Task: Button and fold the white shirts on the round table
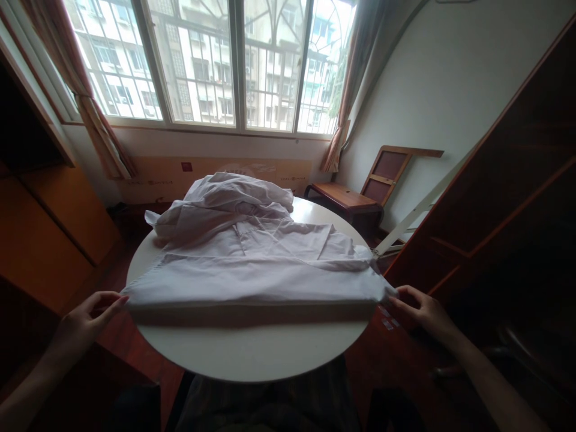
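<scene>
A large white cloth (261,276) lies on the round white table (252,354). Its far part is heaped in loose folds, while the near edge is drawn out straight from side to side. At the left end of that edge, my left hand (92,313) pinches a corner between thumb and fingers. My right hand (416,307) grips the opposite corner, just past the table's right rim. Between the two hands the near edge looks slightly raised, with a shadow under it. Whether the cloth is a garment or a sheet I cannot tell.
Behind the table are a barred window (202,66) with tied curtains (96,120) and a printed cardboard panel (171,177). A wooden chair (348,195) stands at the back right, near a white folding frame (411,225). A dark wooden cabinet (495,198) rises on the right.
</scene>
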{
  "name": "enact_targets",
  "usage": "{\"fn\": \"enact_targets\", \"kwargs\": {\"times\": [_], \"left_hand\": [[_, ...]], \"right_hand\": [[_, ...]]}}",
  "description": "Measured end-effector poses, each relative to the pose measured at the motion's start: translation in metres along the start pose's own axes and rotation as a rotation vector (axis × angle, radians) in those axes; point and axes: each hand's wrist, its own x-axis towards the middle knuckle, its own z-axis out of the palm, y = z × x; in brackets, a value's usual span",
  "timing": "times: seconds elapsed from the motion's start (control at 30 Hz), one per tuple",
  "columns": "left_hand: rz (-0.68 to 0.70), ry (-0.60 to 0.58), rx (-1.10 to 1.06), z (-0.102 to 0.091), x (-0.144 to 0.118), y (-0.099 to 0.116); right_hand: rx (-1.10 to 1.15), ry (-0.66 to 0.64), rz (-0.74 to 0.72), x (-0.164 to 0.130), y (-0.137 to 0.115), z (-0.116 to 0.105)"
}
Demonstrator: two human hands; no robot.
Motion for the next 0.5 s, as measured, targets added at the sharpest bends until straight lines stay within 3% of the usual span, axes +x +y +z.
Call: {"fn": "enact_targets", "kwargs": {"times": [0.07, 0.17, 0.5], "left_hand": [[-0.001, -0.070, 0.004, -0.003, -0.004, 0.003], [-0.030, -0.067, -0.022, -0.005, -0.003, 0.002], [-0.133, -0.208, -0.024, -0.009, 0.007, 0.002]], "right_hand": [[-0.041, 0.051, -0.013, -0.002, 0.002, 0.003], [-0.073, 0.098, -0.025, -0.003, 0.005, 0.006], [-0.091, 0.140, -0.096, -0.002, 0.000, 0.008]]}}
